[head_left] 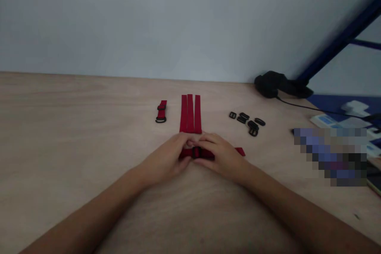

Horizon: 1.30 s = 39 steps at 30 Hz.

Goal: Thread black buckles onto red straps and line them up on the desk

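Between my two hands lies a red webbing strap (208, 153) with a black slide buckle (197, 152) threaded on it. My left hand (169, 154) is closed on the strap left of the buckle, thumb and fingers pinching it. From the other side, my right hand (223, 152) grips the strap close to the buckle, and a red end sticks out past its far side. Just beyond my fingertips, several red strap pieces (190, 115) lie flat side by side. To their left rests a short red strap (161, 112) fitted with black buckles.
Several loose black buckles (242, 118) are scattered to the right of the red pieces. A black device with a cable (270, 85) stands by the wall at the back right. Papers (324, 121) and a blurred-out object (336, 156) sit at the table's right side.
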### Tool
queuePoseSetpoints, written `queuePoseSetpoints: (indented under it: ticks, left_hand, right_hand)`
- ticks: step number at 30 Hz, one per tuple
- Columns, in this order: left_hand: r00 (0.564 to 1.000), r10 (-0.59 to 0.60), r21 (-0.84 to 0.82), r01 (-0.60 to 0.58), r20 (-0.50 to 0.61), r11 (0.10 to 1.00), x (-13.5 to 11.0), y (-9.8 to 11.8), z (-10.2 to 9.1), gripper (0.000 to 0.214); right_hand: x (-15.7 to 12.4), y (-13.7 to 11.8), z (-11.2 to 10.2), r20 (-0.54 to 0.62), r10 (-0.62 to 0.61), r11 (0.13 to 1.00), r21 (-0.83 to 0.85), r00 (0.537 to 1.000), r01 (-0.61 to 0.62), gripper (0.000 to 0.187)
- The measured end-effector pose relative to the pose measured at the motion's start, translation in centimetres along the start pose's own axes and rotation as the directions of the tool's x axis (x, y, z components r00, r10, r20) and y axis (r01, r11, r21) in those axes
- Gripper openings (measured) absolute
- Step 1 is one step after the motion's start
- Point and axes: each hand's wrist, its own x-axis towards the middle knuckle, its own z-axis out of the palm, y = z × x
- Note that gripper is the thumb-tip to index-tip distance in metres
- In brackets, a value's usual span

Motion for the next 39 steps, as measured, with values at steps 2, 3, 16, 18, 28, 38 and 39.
queuePoseSetpoints:
  ticks: [2, 3, 16, 18, 28, 38, 39]
  left_hand:
    - [0.999, -0.032, 0.016, 0.032, 0.012, 0.999, 0.0, -0.2, -0.1, 0.028]
    - [0.999, -0.041, 0.031, 0.040, 0.025, 0.999, 0.1, -0.3, -0.2, 0.023]
    - [0.982, 0.117, 0.181, -0.143, 0.151, 0.973, 0.4, -0.8, -0.1, 0.022]
    - [0.982, 0.111, 0.192, -0.140, 0.155, 0.971, 0.4, -0.7, -0.2, 0.022]
    - [0.987, 0.018, 0.295, -0.065, 0.158, 0.953, -0.1, -0.3, -0.9, 0.019]
    - [0.982, 0.154, 0.112, -0.166, 0.107, 0.980, 0.3, -1.0, 0.1, 0.023]
    - [0.978, 0.169, 0.107, -0.182, 0.119, 0.978, 0.4, -1.2, 0.1, 0.022]
  right_hand:
    - [0.1, -0.2, -0.2, 0.026, 0.011, 1.000, -0.024, 1.000, -0.011, 0.034]
    - [0.1, -0.3, -0.3, 0.041, 0.010, 0.999, -0.036, 0.999, -0.008, 0.033]
    - [0.3, -0.5, -0.5, 0.034, 0.058, 0.979, -0.198, 0.998, -0.050, 0.021]
    - [0.1, -0.3, -0.7, 0.038, 0.061, 0.980, -0.190, 0.997, -0.053, 0.021]
    - [-0.3, 0.4, -1.0, 0.036, 0.022, 0.995, -0.094, 0.999, -0.018, 0.028]
    - [-0.4, 0.6, -0.8, 0.032, 0.031, 0.999, -0.008, 0.999, -0.031, 0.024]
    - [-0.5, 0.7, -1.0, 0.031, 0.035, 0.999, -0.012, 0.999, -0.034, 0.019]
